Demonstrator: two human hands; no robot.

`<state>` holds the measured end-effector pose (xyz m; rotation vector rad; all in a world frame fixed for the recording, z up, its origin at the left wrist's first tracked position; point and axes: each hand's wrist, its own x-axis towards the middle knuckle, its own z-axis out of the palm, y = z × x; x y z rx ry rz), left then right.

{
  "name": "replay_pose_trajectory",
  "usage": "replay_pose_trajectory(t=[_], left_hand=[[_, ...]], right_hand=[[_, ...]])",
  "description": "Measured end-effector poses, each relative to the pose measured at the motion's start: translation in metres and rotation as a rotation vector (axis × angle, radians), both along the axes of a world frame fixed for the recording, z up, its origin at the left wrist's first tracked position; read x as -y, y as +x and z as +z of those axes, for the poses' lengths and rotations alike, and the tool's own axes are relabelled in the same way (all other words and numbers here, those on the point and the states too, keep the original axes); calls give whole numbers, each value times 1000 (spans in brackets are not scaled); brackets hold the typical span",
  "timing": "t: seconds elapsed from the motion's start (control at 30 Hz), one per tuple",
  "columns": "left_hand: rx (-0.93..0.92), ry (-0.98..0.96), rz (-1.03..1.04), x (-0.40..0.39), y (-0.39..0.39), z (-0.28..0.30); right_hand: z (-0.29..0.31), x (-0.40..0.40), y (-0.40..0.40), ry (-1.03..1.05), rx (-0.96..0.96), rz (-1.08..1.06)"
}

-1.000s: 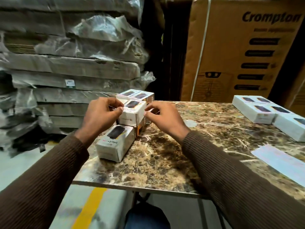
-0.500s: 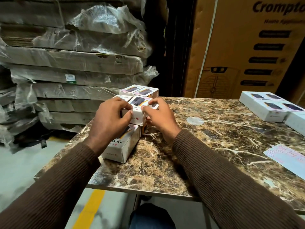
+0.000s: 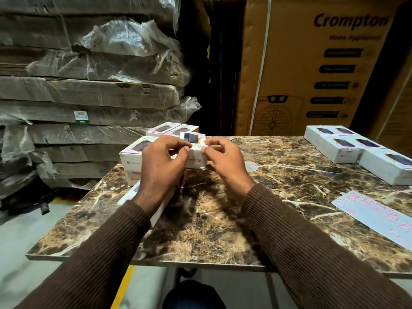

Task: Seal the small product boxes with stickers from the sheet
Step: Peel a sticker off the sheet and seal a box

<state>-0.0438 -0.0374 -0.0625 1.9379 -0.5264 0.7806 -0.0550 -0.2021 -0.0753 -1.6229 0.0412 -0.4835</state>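
Note:
I hold a small white product box point(image 3: 196, 152) with a phone picture on top, above the far-left corner of the marble table point(image 3: 223, 219). My left hand point(image 3: 160, 166) grips its left end with curled fingers. My right hand point(image 3: 223, 161) pinches its right end. Around it sit other small boxes in a cluster point(image 3: 136, 152), partly hidden behind my left hand. The sticker sheet point(image 3: 376, 217), pale blue with pink print, lies flat at the right edge. Whether a sticker is on the held box I cannot tell.
A second group of white boxes point(image 3: 347, 146) sits at the table's far right. Plastic-wrapped flat cartons point(image 3: 89, 92) are stacked to the left. A large brown Crompton carton point(image 3: 312, 70) stands behind the table. The floor below has a yellow line point(image 3: 122, 286).
Both hands stayed on the small box while it shifted slightly over the cluster. The head camera swung, so the table moved in view.

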Motion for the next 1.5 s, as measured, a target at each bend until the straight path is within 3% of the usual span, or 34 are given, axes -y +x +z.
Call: replay_pose_trajectory(t=[0.17, 0.43, 0.53, 0.63, 0.77, 0.9, 0.97, 1.07, 1.3, 1.37, 1.5], left_hand=[[-107, -31, -176, 65, -21, -9], [-259, 119, -437, 148, -62, -39], [-302, 175, -475, 157, -62, -38], [-210, 127, -392, 159, -35, -28], [-179, 183, -388, 162, 29, -14], [-349, 449, -552, 172, 62, -14], [-384, 496, -600, 178, 66, -18], [-359, 454, -568, 180, 71, -26], [-535, 230, -564, 170, 72, -35], [-595, 177, -593, 171, 63, -37], [-540, 148, -480, 177, 58, -44]], right_hand=[[1, 82, -23, -195, 11, -94], [-26, 180, -52, -294, -75, -85], [-35, 200, -55, -317, -68, -27], [-37, 211, -57, -335, 43, -79], [-25, 198, -70, -648, 256, -108], [-31, 182, -75, -990, 244, 72], [-32, 182, -76, -1057, 207, 103], [-32, 185, -77, -1072, 163, 12], [-33, 203, -67, -1085, -17, -343], [-34, 208, -63, -971, -40, -371], [-33, 211, -60, -686, -12, -353]])
